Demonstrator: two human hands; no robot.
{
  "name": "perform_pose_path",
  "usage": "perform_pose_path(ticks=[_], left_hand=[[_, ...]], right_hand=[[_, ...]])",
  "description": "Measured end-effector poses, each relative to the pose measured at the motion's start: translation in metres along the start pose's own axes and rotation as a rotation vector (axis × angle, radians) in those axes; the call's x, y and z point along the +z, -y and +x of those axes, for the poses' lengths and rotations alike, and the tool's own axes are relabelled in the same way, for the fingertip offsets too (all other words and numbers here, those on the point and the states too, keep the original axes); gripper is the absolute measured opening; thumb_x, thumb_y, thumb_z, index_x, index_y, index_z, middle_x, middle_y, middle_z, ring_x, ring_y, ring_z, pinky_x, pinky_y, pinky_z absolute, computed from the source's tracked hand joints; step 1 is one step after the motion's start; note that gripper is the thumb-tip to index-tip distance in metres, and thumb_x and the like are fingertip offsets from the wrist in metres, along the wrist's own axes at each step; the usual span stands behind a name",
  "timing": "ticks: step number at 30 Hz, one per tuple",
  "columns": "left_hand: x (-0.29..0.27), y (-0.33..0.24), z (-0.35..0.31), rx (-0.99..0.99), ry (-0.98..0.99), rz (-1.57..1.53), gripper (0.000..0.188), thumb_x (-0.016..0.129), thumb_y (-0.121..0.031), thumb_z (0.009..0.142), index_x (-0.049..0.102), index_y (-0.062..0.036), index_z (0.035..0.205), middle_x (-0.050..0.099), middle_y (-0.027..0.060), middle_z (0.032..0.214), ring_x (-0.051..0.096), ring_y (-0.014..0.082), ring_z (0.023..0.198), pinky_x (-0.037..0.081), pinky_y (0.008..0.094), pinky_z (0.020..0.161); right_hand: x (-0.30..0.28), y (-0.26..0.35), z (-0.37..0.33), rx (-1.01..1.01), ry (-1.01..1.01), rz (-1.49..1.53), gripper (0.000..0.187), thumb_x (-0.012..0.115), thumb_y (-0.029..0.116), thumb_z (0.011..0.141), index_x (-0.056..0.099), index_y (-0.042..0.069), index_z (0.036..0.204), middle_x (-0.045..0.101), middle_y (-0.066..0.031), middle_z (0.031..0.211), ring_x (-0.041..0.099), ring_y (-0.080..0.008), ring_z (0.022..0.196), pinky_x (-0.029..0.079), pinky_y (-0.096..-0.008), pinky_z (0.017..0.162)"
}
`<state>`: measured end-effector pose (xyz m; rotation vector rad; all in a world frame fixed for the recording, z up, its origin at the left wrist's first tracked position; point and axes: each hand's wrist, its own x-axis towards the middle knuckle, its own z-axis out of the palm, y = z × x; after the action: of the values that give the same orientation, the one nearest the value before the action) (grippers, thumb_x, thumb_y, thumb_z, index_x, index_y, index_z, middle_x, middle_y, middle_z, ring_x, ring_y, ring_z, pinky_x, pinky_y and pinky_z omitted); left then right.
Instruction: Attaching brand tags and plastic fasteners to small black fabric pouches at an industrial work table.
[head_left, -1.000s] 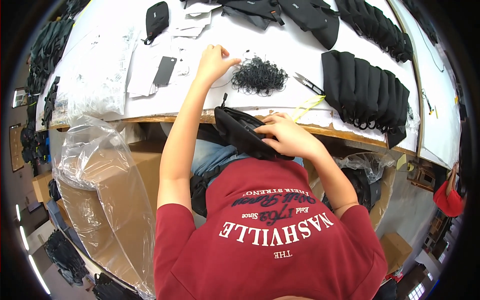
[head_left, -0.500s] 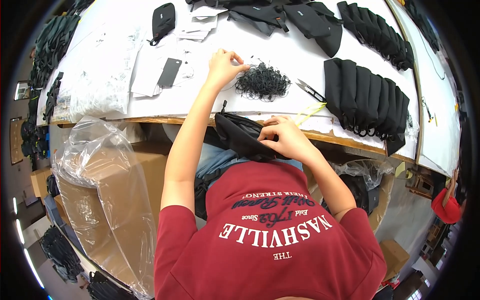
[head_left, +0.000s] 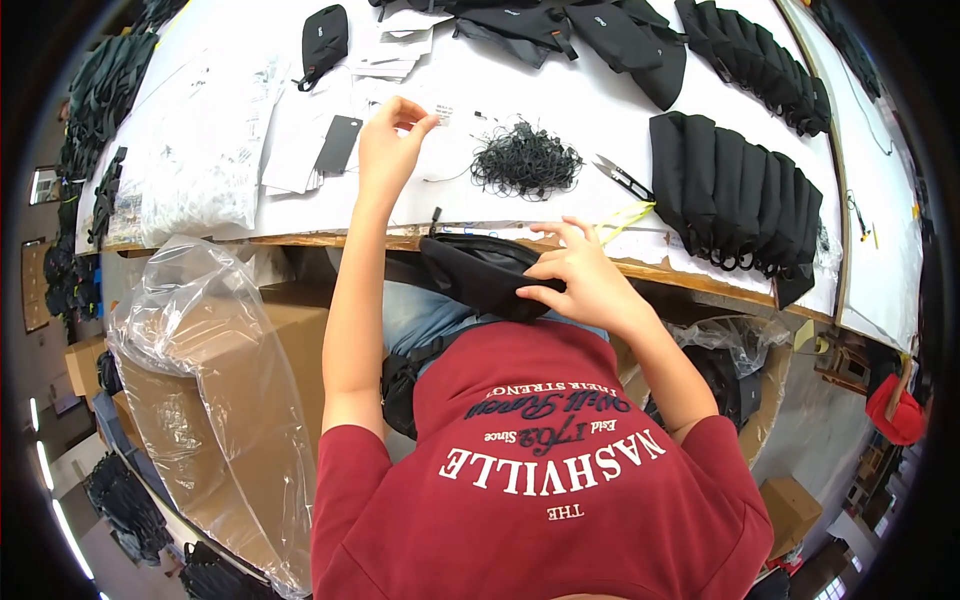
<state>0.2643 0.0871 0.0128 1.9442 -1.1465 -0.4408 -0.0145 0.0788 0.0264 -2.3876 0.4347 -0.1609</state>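
Observation:
My left hand (head_left: 392, 145) is above the table, left of a tangled pile of thin black cord loops (head_left: 525, 160). Its thumb and fingertips are brought together; whatever they pinch, if anything, is too small to make out. A small black pouch (head_left: 480, 275) rests at my lap against the table's front edge, its zipped opening facing up. The fingers of my right hand (head_left: 580, 270) grip the pouch's right side, the thumb toward me. To the left on the table lies a dark hang tag (head_left: 339, 144) beside white cards (head_left: 290, 168).
Thread snips (head_left: 622, 180) and a yellow cord (head_left: 628, 216) lie near a row of black pouches (head_left: 730, 190) at right. More black bags (head_left: 620, 40) fill the far side. Clear plastic bags (head_left: 205, 150) cover the table's left. A plastic-covered carton (head_left: 220, 400) stands at my left.
My left hand has moved left, away from the cord pile. My right hand stays at the pouch, its fingers shifted slightly. The pouch has tipped a little to the left.

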Motion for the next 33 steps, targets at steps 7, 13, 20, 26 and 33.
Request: perform_pose_path(ticks=[7,13,20,26,33], left_hand=[[-0.037,-0.066,-0.08,0.386,0.224,0.073,0.014,0.071,-0.013,0.075,0.065,-0.0058,0.085,0.061,0.0044,0.084,0.056,0.0174,0.089,0.041,0.0314,0.082],[-0.024,-0.038,-0.109,0.193,-0.423,-0.447,0.055,0.075,-0.021,0.076,0.048,-0.0052,0.121,0.049,0.0064,0.119,0.048,0.0165,0.107,0.039,0.0333,0.091],[0.02,-0.03,-0.144,-0.127,-0.121,-1.419,0.038,0.071,-0.024,0.081,0.054,-0.0057,0.11,0.059,0.0011,0.1,0.057,0.0135,0.096,0.046,0.0272,0.085],[0.001,-0.043,-0.124,-0.247,-0.226,-1.527,0.032,0.067,-0.018,0.084,0.056,-0.0092,0.114,0.061,0.0016,0.107,0.057,0.0159,0.1,0.045,0.0314,0.091],[-0.009,-0.035,-0.119,-0.28,-0.24,-1.561,0.039,0.057,-0.032,0.091,0.053,-0.007,0.121,0.06,0.0053,0.115,0.058,0.0198,0.104,0.047,0.0366,0.091]], right_hand=[[-0.029,0.018,0.015,-0.12,-0.25,-0.124,0.015,0.071,0.024,0.074,0.071,0.013,0.084,0.063,0.0014,0.081,0.047,-0.0257,0.116,0.023,-0.0462,0.103],[-0.031,0.03,0.024,-0.097,-0.369,-0.232,0.019,0.073,0.023,0.071,0.072,0.02,0.09,0.064,0.0055,0.091,0.048,-0.0238,0.116,0.025,-0.0444,0.101],[-0.023,0.057,0.031,-0.201,-0.518,-0.169,0.033,0.075,0.022,0.066,0.071,0.02,0.099,0.062,0.0051,0.09,0.049,-0.0229,0.104,0.03,-0.0368,0.089],[-0.023,0.061,0.031,-0.217,-0.727,-0.037,0.03,0.072,0.016,0.071,0.069,0.013,0.101,0.064,0.0024,0.095,0.05,-0.0233,0.102,0.031,-0.0347,0.09],[-0.033,0.04,0.019,-0.054,-0.709,0.238,0.021,0.069,0.016,0.077,0.069,0.011,0.097,0.061,-0.0034,0.097,0.05,-0.0219,0.097,0.034,-0.0333,0.089]])
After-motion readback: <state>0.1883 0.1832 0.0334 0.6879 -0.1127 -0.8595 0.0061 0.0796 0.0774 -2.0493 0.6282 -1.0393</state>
